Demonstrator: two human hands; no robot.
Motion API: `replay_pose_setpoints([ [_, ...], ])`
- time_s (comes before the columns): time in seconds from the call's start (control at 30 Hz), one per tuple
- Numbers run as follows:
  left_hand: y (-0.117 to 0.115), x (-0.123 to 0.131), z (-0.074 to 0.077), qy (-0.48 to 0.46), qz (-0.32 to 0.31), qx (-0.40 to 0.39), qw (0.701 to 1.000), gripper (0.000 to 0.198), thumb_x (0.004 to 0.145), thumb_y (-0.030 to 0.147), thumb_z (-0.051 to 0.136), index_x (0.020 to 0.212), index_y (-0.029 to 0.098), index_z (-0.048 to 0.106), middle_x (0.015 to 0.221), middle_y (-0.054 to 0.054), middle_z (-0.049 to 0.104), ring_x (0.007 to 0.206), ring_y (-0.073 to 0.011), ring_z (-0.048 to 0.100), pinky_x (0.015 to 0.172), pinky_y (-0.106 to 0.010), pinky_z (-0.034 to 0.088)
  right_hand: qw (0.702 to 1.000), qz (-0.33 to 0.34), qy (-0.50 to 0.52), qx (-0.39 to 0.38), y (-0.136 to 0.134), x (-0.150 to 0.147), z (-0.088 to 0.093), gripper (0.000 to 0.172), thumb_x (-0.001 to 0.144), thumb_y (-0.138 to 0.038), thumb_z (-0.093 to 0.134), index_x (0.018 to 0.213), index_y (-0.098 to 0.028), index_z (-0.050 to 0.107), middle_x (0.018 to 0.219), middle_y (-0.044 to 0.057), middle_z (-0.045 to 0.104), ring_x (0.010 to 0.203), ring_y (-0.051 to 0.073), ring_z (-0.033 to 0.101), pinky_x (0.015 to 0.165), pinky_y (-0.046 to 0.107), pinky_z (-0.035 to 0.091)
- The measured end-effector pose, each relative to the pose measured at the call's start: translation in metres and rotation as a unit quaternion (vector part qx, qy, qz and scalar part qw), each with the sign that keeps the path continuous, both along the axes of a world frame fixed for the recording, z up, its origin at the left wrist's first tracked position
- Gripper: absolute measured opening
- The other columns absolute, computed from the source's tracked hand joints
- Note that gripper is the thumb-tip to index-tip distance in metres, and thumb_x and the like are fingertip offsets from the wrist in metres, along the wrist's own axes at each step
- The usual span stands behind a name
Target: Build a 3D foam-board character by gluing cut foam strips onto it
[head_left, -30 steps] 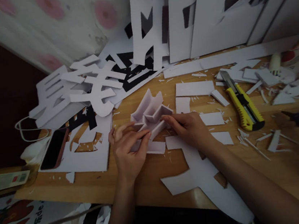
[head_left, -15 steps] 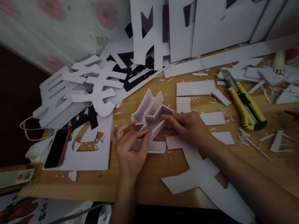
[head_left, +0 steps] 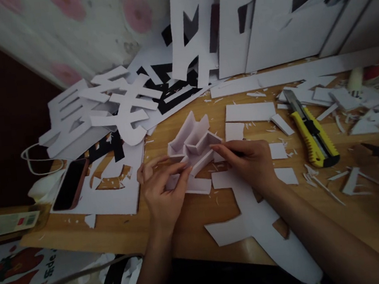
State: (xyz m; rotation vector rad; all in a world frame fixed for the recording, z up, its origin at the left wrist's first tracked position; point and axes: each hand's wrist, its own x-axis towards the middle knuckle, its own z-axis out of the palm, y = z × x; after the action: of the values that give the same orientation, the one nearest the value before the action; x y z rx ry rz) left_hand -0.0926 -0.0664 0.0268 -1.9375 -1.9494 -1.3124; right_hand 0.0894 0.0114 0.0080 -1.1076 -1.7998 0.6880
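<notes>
A white foam-board shape with upright walls point(head_left: 199, 134) stands on the table in front of me. My left hand point(head_left: 162, 189) is closed at its near left side, thumb and fingertips pinching the low wall there. At its right end my right hand point(head_left: 249, 160) is closed, with thumb and forefinger together at the end of the front wall; whether a loose strip is also between them I cannot tell. A large flat white cut-out point(head_left: 254, 217) lies under my right wrist and partly hides behind the forearm.
A yellow utility knife point(head_left: 312, 131) lies at the right, blade out, among white scraps point(head_left: 375, 119). At the left are a phone point(head_left: 70, 184) on a cut board and stacked white cut-out characters point(head_left: 130, 108). Tall cut boards point(head_left: 186, 32) lean at the back.
My right hand has shifted slightly to the right along the foam-board shape. My left hand keeps about the same grip. The whole view has moved a little.
</notes>
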Motion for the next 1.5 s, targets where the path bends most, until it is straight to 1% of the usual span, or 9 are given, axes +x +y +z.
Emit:
replay_pose_setpoints([
  [0.1,0.0007,0.0001,-0.0004,-0.018,-0.011,-0.009,1.000,0.004,0.081,0.025,0.075,0.082,0.027,0.072,0.083,0.001,0.074,0.098,-0.0211,0.065,0.093,-0.044,0.047,1.000,0.006,0.005,-0.003,0.0010,-0.0011,-0.0004,0.032,0.089,-0.042,0.066,0.065,-0.021,0.073,0.045,-0.006,0.047,0.044,0.008,0.040,0.043,0.023,0.029],
  [0.23,0.0014,0.0002,-0.0004,-0.023,-0.009,-0.019,0.999,0.003,0.082,0.026,0.074,0.080,0.027,0.073,0.081,0.001,0.073,0.097,-0.0214,0.065,0.090,-0.043,0.049,1.000,0.010,-0.002,-0.020,0.0007,-0.0022,-0.0009,0.049,0.090,-0.046,0.063,0.050,-0.019,0.056,0.045,-0.006,0.036,0.044,0.007,0.032,0.043,0.023,0.026],
  [0.4,0.0020,0.0001,0.0003,-0.028,-0.019,-0.026,0.999,0.004,0.082,0.025,0.074,0.079,0.027,0.072,0.081,0.001,0.073,0.098,-0.0218,0.065,0.090,-0.043,0.049,1.000,0.017,-0.009,-0.015,0.0006,-0.0022,0.0001,0.057,0.091,-0.051,0.059,0.047,-0.019,0.044,0.046,-0.006,0.031,0.044,0.007,0.029,0.043,0.024,0.025],
  [0.7,0.0038,0.0003,0.0035,-0.022,-0.028,-0.044,0.998,0.008,0.082,0.022,0.073,0.077,0.027,0.069,0.075,0.002,0.072,0.099,-0.0223,0.063,0.094,-0.046,0.045,1.000,0.018,-0.016,-0.013,0.0006,-0.0022,0.0001,0.049,0.091,-0.042,0.063,0.049,-0.019,0.052,0.044,-0.006,0.034,0.043,0.007,0.032,0.041,0.023,0.024],
  [0.87,0.0020,0.0005,0.0019,-0.023,-0.021,-0.024,0.999,0.007,0.083,0.020,0.072,0.080,0.026,0.068,0.078,0.002,0.073,0.097,-0.0214,0.064,0.093,-0.044,0.046,1.000,-0.005,0.009,-0.006,-0.0010,-0.0005,-0.0030,0.028,0.093,-0.038,0.061,0.076,-0.021,0.076,0.049,-0.004,0.056,0.044,0.009,0.046,0.045,0.023,0.035],
  [0.93,0.0011,0.0006,0.0013,-0.023,-0.014,-0.014,1.000,0.007,0.082,0.022,0.074,0.080,0.026,0.068,0.078,0.002,0.073,0.098,-0.0215,0.064,0.093,-0.044,0.046,1.000,-0.018,0.013,-0.008,-0.0017,0.0001,-0.0037,0.027,0.094,-0.039,0.059,0.084,-0.022,0.078,0.051,-0.003,0.060,0.043,0.010,0.048,0.045,0.023,0.036],
  [1.1,0.0019,0.0002,0.0019,-0.038,-0.021,-0.020,0.999,0.008,0.079,0.023,0.076,0.078,0.026,0.070,0.076,0.002,0.072,0.098,-0.0220,0.062,0.092,-0.044,0.046,1.000,-0.001,0.010,0.017,-0.0015,-0.0010,-0.0036,0.019,0.090,-0.034,0.065,0.086,-0.024,0.080,0.062,-0.001,0.071,0.048,0.011,0.057,0.046,0.022,0.040],
  [1.23,0.0037,-0.0003,0.0010,-0.071,-0.033,-0.020,0.997,0.010,0.077,0.019,0.078,0.077,0.025,0.071,0.074,0.002,0.072,0.098,-0.0223,0.060,0.091,-0.043,0.048,0.999,0.011,0.009,0.032,-0.0013,-0.0026,-0.0039,0.016,0.088,-0.029,0.067,0.081,-0.022,0.079,0.054,-0.004,0.066,0.043,0.008,0.053,0.042,0.019,0.035],
  [1.5,0.0051,0.0004,-0.0009,-0.088,-0.031,-0.023,0.995,0.012,0.076,0.017,0.078,0.075,0.025,0.070,0.074,0.002,0.071,0.098,-0.0225,0.059,0.089,-0.042,0.048,0.999,0.024,0.011,0.033,-0.0011,-0.0033,-0.0033,0.024,0.089,-0.030,0.066,0.069,-0.020,0.074,0.046,-0.007,0.053,0.041,0.005,0.043,0.040,0.019,0.028],
])
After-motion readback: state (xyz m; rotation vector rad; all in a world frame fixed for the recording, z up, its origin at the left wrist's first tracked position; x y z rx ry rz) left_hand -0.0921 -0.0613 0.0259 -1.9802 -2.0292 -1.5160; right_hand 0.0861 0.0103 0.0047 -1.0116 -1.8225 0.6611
